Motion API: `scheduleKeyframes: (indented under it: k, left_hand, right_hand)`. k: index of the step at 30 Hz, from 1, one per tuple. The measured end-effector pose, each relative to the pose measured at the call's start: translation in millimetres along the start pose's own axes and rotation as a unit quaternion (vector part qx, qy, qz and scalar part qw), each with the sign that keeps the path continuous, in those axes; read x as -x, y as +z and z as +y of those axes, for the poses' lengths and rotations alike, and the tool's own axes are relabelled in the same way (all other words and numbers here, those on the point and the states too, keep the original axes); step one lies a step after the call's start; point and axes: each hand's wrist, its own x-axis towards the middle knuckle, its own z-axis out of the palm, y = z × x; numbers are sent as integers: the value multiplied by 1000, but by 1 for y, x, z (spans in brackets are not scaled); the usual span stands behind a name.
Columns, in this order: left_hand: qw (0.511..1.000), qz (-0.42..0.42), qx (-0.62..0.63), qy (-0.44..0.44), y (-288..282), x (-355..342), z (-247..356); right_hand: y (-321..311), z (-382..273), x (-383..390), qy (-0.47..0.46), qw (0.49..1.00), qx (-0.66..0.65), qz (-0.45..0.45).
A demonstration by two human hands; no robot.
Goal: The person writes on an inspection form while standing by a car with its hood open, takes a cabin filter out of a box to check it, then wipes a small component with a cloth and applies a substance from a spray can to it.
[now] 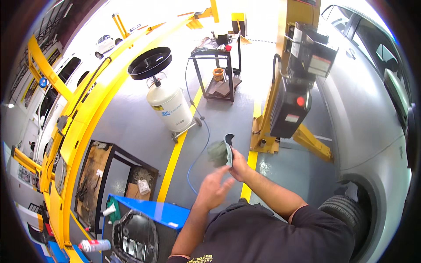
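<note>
A: Where is the cloth (218,153) now?

B: It is in the right hand (239,166), raised above the grey floor (232,120), ahead of the dark shirt (263,236). It is grey-green and somewhat blurred, so its exact form is difficult to tell.

A: And how are the fingers?

B: On the right, they are closed on the near edge of the cloth, gripping it. The left hand (213,190) is just beside, its fingers loosely spread, one pointing to the lower edge of the cloth. Whether it touches, one cannot tell.

A: Which things are around?

B: At lower left, a blue-edged desk (151,211) carries a black part (135,239); a spray can (95,245) lies to the left of this part. Farther ahead stands a white tank (171,103) with a black pan (150,63) on its top. A blue hose (189,174) runs over the floor. On the right side is a silver car (364,118).
</note>
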Motion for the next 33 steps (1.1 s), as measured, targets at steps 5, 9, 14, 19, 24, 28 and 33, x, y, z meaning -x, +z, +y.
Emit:
scheduleKeyframes:
  k: [5, 9, 14, 19, 24, 28, 33]
  left_hand:
    - [894, 377, -213, 119, -54, -120, -68]
    - [907, 383, -133, 111, -90, -206, -133]
    - [924, 282, 254, -38, -147, -325, -200]
    - [953, 235, 190, 3, -206, -482, -238]
    - [977, 182, 25, 110, -234, -636, -233]
    - [985, 0, -3, 174, -204, -749, -256]
    - [980, -115, 108, 121, -243, -881, -249]
  right_hand:
    - [-15, 2, -85, 64, 995, 40, -72]
    - [-67, -52, -201, -45, 909, 382, -162]
    - [-102, -131, -331, 49, 920, 374, -106]
    - [-160, -221, -419, -5, 940, 340, 41]
    - [-197, -288, -490, -28, 982, -7, 189]
    - [-285, -316, -595, -100, 953, -32, 285]
    - [-394, -430, -685, -109, 963, -190, 160]
